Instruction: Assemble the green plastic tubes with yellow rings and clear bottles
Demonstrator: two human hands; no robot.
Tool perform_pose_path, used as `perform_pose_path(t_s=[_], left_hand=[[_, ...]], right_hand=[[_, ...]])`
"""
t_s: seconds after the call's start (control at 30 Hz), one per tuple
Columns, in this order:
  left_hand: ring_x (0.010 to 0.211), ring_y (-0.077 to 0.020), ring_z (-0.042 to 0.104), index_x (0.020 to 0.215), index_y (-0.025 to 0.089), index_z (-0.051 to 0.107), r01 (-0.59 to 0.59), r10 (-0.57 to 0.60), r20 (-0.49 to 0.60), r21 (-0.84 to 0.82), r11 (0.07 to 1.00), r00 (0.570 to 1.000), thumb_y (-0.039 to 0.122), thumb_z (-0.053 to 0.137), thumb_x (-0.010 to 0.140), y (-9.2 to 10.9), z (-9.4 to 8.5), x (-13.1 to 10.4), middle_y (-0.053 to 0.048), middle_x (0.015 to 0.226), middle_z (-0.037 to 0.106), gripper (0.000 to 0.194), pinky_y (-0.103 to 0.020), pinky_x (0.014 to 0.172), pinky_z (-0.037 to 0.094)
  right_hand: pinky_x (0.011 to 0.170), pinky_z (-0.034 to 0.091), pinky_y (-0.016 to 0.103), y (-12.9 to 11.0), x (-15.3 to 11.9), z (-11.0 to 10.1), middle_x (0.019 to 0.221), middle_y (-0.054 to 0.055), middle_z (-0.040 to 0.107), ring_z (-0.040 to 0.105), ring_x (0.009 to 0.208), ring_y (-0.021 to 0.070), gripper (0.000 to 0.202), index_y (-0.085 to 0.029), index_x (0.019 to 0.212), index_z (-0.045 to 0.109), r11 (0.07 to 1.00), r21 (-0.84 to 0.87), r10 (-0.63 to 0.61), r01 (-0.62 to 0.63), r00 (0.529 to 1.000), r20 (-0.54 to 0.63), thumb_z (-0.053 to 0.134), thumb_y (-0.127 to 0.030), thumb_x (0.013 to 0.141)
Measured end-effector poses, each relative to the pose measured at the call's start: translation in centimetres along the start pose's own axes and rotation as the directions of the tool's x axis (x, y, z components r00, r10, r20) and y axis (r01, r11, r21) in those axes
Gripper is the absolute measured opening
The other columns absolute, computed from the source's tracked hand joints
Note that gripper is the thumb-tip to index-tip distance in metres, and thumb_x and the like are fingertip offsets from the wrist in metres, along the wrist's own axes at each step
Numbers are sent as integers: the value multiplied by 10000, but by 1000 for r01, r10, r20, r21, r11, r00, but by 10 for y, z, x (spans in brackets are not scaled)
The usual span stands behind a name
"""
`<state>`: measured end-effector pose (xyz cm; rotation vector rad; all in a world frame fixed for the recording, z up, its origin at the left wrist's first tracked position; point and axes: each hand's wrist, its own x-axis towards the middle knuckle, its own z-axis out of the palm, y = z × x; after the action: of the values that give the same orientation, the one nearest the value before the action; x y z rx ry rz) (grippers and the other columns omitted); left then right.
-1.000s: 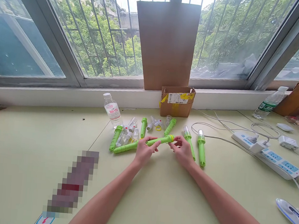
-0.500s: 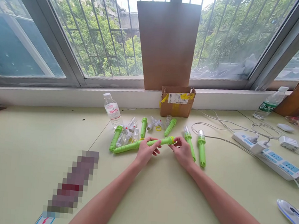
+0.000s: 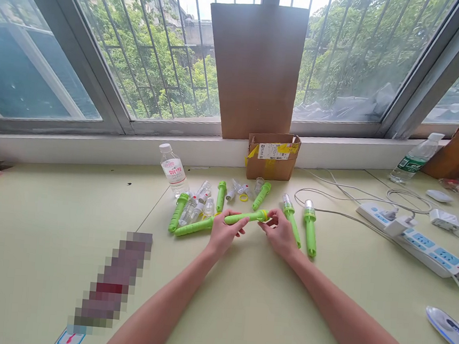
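Observation:
A green tube [image 3: 245, 218] with a yellow ring at its right end lies across between my hands. My left hand [image 3: 226, 231] is closed round its left part. The fingertips of my right hand [image 3: 278, 231] pinch the yellow-ringed end [image 3: 265, 215]. Another green tube [image 3: 194, 227] lies just left of my left hand. Beyond it are more green tubes [image 3: 221, 195], several clear plastic covers [image 3: 188, 211] and a loose yellow ring [image 3: 244, 197]. Two green tubes with clear tops [image 3: 310, 232] [image 3: 291, 223] lie right of my right hand.
A water bottle [image 3: 173, 171] stands behind the parts at the left, and an open cardboard box [image 3: 271, 162] by the window. Cables and a white power strip [image 3: 412, 239] lie at the right, below a second bottle [image 3: 415, 159]. A blurred-out object [image 3: 115, 280] lies at the front left.
My left thumb and fingers have shifted slightly on the green tube. My right hand has barely moved at the ringed end.

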<state>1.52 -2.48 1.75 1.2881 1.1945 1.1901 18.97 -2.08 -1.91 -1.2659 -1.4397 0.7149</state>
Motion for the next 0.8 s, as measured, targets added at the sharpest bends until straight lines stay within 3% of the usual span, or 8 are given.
perform_pose_path(t_s=[0.33, 0.6, 0.8], left_hand=[[466, -132, 602, 731, 148, 579, 32, -32, 4, 19, 999, 999, 487, 734, 640, 3, 1, -2, -34, 616, 655, 384, -226, 464, 462], [442, -134, 590, 659, 152, 538, 73, -73, -15, 48, 996, 997, 527, 717, 637, 1, -1, 0, -32, 571, 633, 416, -220, 435, 437], [584, -136, 644, 858, 174, 565, 28, -30, 56, 45, 999, 998, 443, 729, 656, 1, 5, -5, -40, 836, 659, 374, -205, 458, 459]], right_hand=[[516, 469, 299, 0, -1, 0, 825, 38, 664, 644, 629, 198, 268, -228, 825, 487, 1000, -1, 2, -2, 999, -43, 632, -442, 752], [552, 484, 308, 0, -2, 0, 886, 35, 678, 651, 637, 190, 282, -234, 842, 471, 999, -54, -3, 2, 1000, -14, 644, -431, 737], [505, 479, 324, 3, 1, -1, 711, 18, 659, 603, 533, 188, 291, -233, 798, 488, 1000, -14, 21, -22, 997, -73, 643, -472, 738]])
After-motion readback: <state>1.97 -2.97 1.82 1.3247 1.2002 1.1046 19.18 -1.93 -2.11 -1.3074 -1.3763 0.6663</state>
